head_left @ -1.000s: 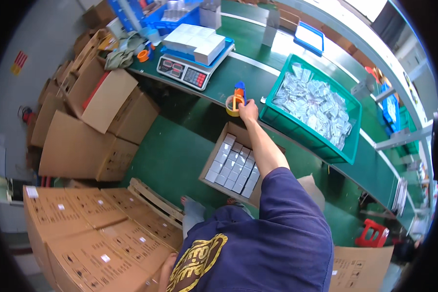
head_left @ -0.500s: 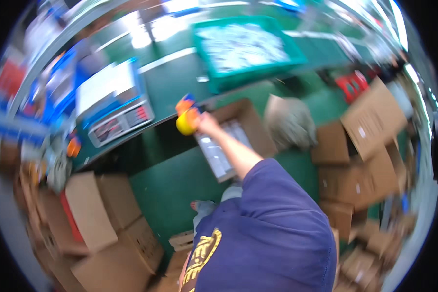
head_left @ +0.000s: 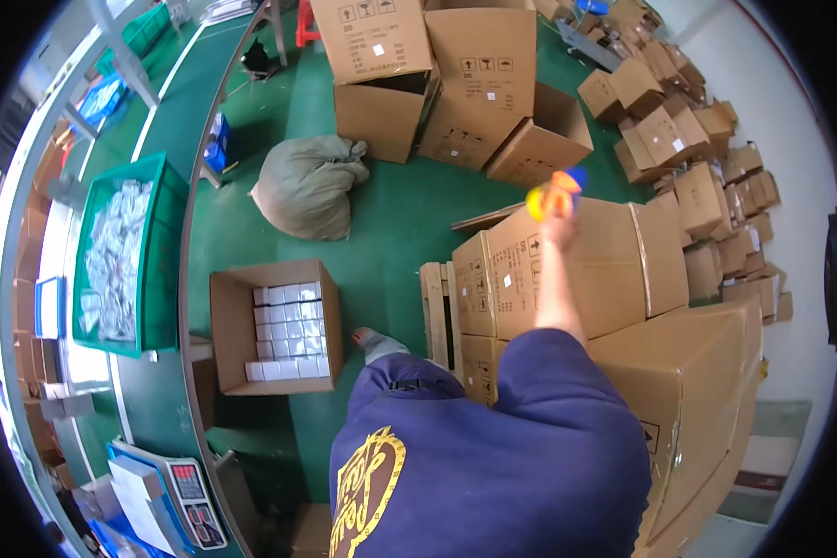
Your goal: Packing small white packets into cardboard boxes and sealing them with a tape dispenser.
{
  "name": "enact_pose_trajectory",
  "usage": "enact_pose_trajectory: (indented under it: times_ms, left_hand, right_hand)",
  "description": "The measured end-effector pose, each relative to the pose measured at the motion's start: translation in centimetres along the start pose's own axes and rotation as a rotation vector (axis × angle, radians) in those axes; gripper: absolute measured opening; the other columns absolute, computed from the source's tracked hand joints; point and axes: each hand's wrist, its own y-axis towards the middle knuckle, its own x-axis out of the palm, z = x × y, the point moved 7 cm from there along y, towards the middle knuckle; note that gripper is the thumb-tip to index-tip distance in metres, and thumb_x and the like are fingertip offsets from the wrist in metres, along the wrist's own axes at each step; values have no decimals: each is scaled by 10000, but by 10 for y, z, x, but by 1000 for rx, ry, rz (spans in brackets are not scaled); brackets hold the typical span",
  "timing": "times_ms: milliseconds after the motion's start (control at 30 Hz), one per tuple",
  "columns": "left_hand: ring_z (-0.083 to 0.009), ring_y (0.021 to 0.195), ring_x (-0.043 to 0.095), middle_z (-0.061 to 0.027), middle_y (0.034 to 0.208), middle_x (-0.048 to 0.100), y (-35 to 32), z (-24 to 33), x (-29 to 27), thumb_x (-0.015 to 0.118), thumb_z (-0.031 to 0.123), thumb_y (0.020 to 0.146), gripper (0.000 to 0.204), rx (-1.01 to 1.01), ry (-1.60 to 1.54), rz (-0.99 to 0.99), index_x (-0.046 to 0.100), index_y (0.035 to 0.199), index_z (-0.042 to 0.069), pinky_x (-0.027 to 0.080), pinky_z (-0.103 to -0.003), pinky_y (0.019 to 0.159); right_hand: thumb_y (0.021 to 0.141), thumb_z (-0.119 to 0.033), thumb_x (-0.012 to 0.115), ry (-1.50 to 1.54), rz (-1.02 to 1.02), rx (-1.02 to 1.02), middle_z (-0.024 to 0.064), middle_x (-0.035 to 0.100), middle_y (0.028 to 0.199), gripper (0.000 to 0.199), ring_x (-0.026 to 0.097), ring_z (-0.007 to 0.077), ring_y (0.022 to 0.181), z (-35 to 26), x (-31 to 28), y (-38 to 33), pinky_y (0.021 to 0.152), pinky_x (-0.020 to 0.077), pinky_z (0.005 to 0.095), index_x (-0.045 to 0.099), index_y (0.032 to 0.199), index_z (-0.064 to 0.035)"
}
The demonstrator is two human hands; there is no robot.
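My right hand (head_left: 557,229) is closed round an orange and blue tape dispenser (head_left: 562,193) with a yellow roll, slightly blurred. It is held up over a large brown carton (head_left: 581,270) taped along its edges; whether they touch I cannot tell. A second big carton (head_left: 637,372) stands against it on the near side. My left hand is out of view. On the floor to the left, an open carton (head_left: 232,321) holds rows of small white boxes (head_left: 290,325).
A green workbench (head_left: 158,409) runs along the left, bearing a green crate (head_left: 172,251) of small wrapped items and a scale (head_left: 195,502). A stuffed sack (head_left: 302,186) lies on the floor. Empty cartons (head_left: 479,65) stand ahead; flattened and loose boxes (head_left: 670,139) pile along the right wall.
My view has swung right, from the bench to the stacked cartons. My right hand has carried the tape dispenser from beside the bench edge to above the large taped carton.
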Motion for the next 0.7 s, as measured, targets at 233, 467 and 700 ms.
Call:
enact_pose_trajectory:
  times_ms: [233, 467, 700]
  left_hand:
    - [-306, 1214, 559, -227, 1288, 582, 39, 49, -17, 562, 40, 916, 430, -68, -169, 160, 525, 1344, 9, 429, -348, 1010]
    - [-207, 1053, 594, -110, 1103, 641, 78, -95, 73, 459, 398, 982, 449, -470, -1162, 125, 564, 1259, 60, 470, -338, 904]
    - [-124, 752, 581, -20, 800, 651, 24, -241, 170, 658, 161, 846, 204, -167, -635, 150, 658, 1032, 75, 487, -307, 682]
  right_hand:
    - [775, -659, 627, -208, 41, 645, 251, 445, 1261, 869, 577, 342, 1127, 189, -13, 49, 833, 538, 467, 445, 1302, 8]
    - [896, -129, 560, 409, -148, -336, 178, 574, 1038, 205, 580, 330, 982, -58, 17, -102, 859, 469, 420, 553, 1070, -20]
    - [907, -88, 595, 934, -1161, -1019, 44, 595, 852, 99, 569, 134, 719, -301, -100, -580, 679, 482, 276, 650, 976, -43]
